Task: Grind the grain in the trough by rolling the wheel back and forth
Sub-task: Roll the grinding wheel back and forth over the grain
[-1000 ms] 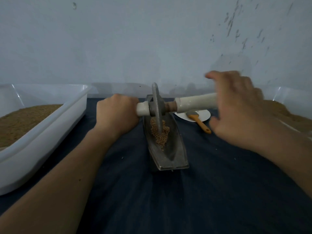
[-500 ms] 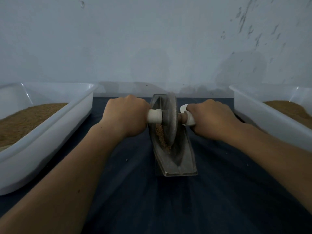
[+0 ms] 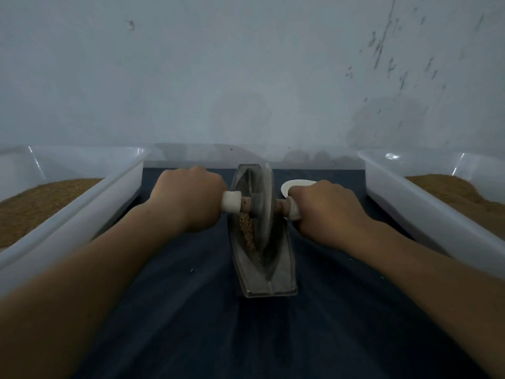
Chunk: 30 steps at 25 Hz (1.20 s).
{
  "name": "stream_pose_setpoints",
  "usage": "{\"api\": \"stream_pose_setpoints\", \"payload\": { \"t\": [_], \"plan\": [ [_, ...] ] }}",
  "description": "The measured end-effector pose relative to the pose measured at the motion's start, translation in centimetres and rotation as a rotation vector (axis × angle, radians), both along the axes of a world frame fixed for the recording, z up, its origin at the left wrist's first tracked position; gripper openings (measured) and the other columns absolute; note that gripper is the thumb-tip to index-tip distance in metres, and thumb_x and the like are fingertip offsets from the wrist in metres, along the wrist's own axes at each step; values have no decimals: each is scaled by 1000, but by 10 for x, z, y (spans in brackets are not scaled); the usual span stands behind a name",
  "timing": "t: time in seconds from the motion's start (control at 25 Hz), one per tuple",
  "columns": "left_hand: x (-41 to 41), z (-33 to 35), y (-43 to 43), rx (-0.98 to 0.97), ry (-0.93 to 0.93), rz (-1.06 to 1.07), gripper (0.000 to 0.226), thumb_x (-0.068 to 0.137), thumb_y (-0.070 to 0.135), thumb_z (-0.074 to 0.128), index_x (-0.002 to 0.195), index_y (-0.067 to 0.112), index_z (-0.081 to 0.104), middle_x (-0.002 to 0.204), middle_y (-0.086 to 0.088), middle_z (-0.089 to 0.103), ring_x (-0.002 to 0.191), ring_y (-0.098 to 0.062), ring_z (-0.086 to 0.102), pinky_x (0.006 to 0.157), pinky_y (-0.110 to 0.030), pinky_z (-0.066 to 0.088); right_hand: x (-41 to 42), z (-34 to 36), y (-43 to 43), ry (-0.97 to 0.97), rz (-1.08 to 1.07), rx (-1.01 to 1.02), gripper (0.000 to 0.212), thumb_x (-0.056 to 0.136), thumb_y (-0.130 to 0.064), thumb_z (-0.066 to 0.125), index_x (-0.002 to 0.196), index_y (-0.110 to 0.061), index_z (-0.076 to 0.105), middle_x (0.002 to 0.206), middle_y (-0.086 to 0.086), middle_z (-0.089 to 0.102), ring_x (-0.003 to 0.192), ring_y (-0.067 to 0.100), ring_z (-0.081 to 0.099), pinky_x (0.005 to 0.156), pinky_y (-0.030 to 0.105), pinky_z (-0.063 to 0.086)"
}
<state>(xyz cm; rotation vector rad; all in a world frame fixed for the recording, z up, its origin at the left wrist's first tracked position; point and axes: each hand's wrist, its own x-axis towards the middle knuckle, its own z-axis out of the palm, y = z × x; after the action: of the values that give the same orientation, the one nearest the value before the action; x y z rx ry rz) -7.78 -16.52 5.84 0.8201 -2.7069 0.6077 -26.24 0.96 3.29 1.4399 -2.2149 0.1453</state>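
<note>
A narrow boat-shaped metal trough [image 3: 269, 280] lies lengthwise on the dark blue cloth, centre of view. A metal grinding wheel [image 3: 263, 212] stands upright in it, on an axle with white handles [image 3: 231, 201] at both sides. My left hand [image 3: 188, 198] grips the left handle, fingers curled round it. My right hand [image 3: 323, 209] grips the right handle, most of which it hides. Brown grain [image 3: 247, 232] lies in the trough just left of the wheel.
A white plastic tub [image 3: 82, 203] with brown grain stands at the left, and a second tub [image 3: 426, 212] with brown grain at the right. A white plate [image 3: 293, 186] peeks out behind my right hand. A pale wall rises close behind the trough.
A second ago my right hand was open and reaching toward the right handle; now it grips it. The wheel now stands upright in the trough with both hands on the handles.
</note>
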Motion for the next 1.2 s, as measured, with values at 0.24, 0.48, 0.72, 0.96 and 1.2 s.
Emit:
{"api": "stream_pose_setpoints", "payload": {
  "t": [0.24,0.48,0.72,0.96,1.2],
  "plan": [
    [-23,8,-13,-7,-11,39,17,87,36,59,100,28,66,83,3,54,70,-20,54,58,-33,40,-19,10,-38,-91,-8,88,23,87,-33,65,81,-33,43,72,-9,44,75,24,57,59,32,35],
    [9,1,-2,-111,-16,-106,13,80,38,64,91,32,62,72,7,48,62,-18,47,51,-31,34,-18,0,7,2,118,22,25,67,-46,60,82,-37,41,60,-13,39,50,4,36,42,24,26],
    [-18,-3,-15,-86,61,40,15,89,38,59,97,27,65,71,4,43,63,-19,48,52,-32,35,-29,17,-39,-149,34,81,28,82,-43,71,91,-30,48,98,-4,46,78,21,52,58,34,40],
    [3,-12,-15,36,57,-57,12,76,45,65,78,36,57,69,13,48,54,-10,43,50,-27,32,-19,17,-17,45,46,155,26,82,-56,58,70,-34,50,65,-11,54,58,11,52,45,25,32],
    [-18,-4,-31,333,-37,-29,17,78,42,69,73,30,57,72,9,59,64,-12,58,54,-28,46,-16,24,-49,47,8,60,11,81,-36,68,76,-29,61,66,-9,44,65,19,53,51,26,31]
  ]
}}
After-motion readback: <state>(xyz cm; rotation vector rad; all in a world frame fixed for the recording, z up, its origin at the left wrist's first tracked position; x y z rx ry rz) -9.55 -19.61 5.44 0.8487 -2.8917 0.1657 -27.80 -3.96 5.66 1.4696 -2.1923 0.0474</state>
